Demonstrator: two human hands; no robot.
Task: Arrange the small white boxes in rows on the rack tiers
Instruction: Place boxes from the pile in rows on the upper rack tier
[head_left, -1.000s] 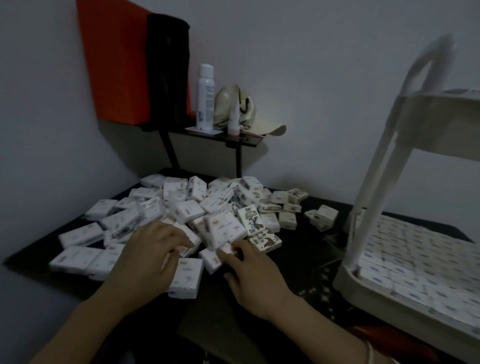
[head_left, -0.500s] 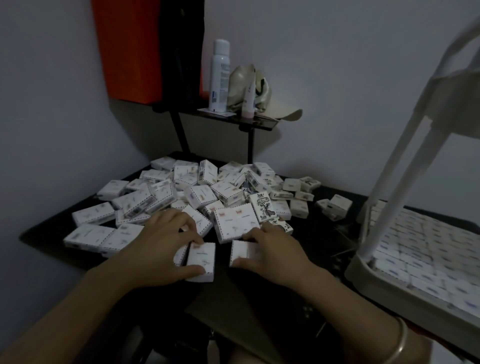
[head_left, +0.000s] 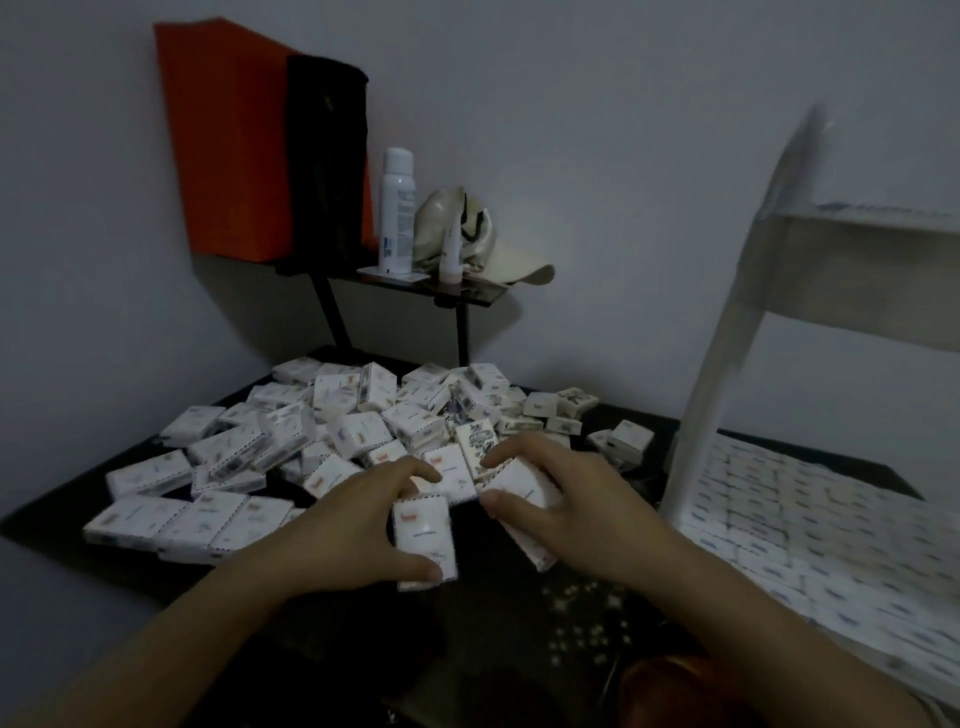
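Pinched between thumb and fingers, one small white cardboard box (head_left: 423, 535) sits in the left hand (head_left: 340, 525), long axis near-to-far; the right hand (head_left: 587, 509) clasps a second white box (head_left: 523, 487), tilted; the white plastic rack (head_left: 727, 338) stands right, nearer that hand.

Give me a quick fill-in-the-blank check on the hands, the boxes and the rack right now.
1. The left hand and the right hand each hold one small white ____.
2. The loose pile of boxes lies on a ____ table.
3. At the bottom of the rack, boxes lie packed in ____.
4. The spray can on the back shelf stands ____.
Missing words: box; black; rows; upright.
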